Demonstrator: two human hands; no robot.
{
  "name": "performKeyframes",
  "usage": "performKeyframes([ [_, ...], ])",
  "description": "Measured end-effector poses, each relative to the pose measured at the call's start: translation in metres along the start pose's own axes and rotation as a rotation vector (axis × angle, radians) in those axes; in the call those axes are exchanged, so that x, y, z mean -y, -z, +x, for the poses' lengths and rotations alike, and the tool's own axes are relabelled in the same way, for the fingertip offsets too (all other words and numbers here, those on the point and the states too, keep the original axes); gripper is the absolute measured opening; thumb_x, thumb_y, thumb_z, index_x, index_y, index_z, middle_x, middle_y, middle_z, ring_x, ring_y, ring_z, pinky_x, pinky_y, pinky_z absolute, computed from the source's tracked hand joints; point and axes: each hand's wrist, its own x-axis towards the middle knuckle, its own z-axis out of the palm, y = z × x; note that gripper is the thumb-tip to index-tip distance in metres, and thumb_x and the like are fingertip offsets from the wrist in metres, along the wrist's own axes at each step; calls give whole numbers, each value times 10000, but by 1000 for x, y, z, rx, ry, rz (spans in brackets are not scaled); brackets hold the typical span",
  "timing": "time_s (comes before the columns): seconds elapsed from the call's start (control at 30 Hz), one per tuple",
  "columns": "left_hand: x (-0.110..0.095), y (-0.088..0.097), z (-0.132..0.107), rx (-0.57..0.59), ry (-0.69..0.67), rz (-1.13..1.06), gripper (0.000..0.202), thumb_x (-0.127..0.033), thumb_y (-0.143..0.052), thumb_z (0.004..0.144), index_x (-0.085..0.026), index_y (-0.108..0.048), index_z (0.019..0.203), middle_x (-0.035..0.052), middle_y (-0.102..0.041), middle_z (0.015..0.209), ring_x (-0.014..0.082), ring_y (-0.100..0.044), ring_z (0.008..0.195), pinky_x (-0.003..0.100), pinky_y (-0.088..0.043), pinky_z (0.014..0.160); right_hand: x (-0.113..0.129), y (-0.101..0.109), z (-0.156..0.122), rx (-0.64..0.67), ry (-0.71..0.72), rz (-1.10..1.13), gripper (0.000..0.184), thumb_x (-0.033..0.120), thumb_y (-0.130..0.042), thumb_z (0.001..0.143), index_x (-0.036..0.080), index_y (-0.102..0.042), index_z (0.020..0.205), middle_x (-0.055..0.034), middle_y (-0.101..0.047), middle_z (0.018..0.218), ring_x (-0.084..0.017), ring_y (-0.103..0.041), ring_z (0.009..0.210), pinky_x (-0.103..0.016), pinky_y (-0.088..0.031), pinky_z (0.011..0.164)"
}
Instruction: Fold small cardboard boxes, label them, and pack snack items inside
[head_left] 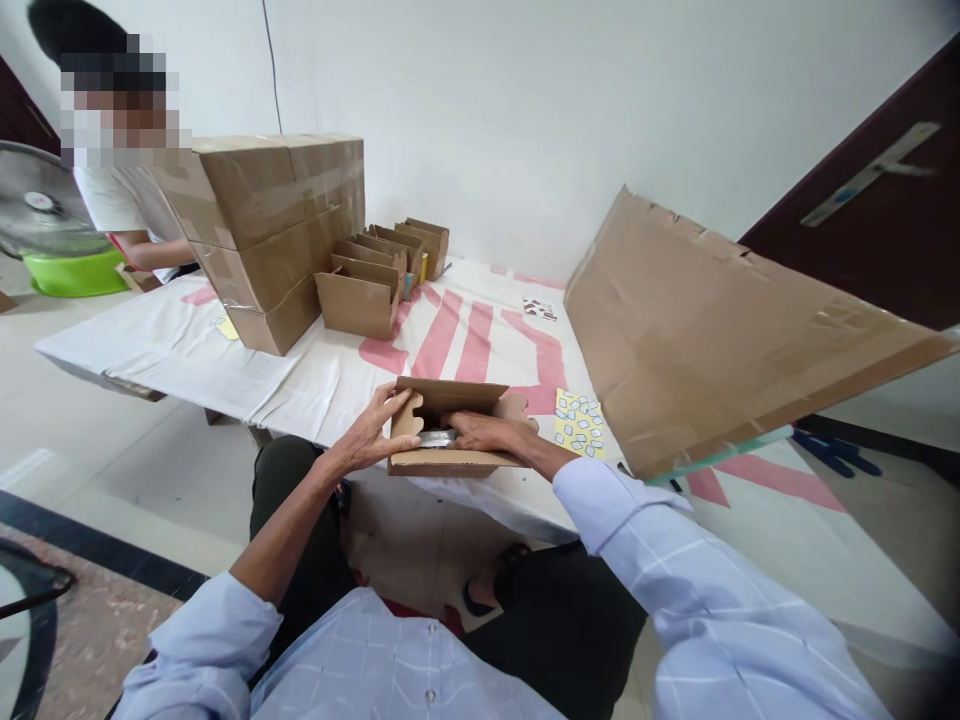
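Fingers [396, 396] of our left hand [371, 430] grasp one open box [450, 460] at the near edge of the worktop [315, 390], our right hand [480, 432], grip unclear to us, rests inside beside one silvery item [435, 439], and at least four open boxes [356, 305] stand beyond.

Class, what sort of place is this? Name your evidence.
Likely an informal packing workspace: a stack of taped cartons and a row of open boxes stand on a cloth-covered table, with another open box at its near edge.
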Motion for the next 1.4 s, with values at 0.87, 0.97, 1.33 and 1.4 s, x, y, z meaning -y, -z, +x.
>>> performKeyframes([
  [0.87,-84,19,73,-100,-203,-33,755,-366,-812,921,-260,-553,1622,146,-653,1505,292,-697,1224,347,-635,907,28,48,-66,-414,20,1225,525,568,-927,759,197,-788,1103,-61,-790,1072,-209,-735,915,-315,-662,728],
  [0.97,-96,22,79,-165,-204,-51,673,-394,-821,917,-206,-624,1533,142,-692,1433,285,-698,1206,322,-622,909,39,49,-63,-407,43,1237,559,660,-877,795,208,-746,1098,-63,-776,1080,-213,-739,914,-321,-675,706],
  [1.33,-92,45,121,-385,-183,-203,587,-380,-869,788,-191,-663,1304,65,-708,1203,210,-672,1033,288,-562,881,45,66,-11,-715,229,1015,764,744,-816,825,305,-578,1403,-93,-707,1402,-276,-749,1113,-450,-682,938],
  [1.4,-83,44,130,-371,-150,-213,560,-369,-854,778,-185,-663,1271,50,-716,1118,192,-663,959,278,-551,836,34,67,2,-702,181,1016,809,757,-830,792,283,-614,1411,-93,-743,1339,-268,-758,1037,-456,-681,924],
])
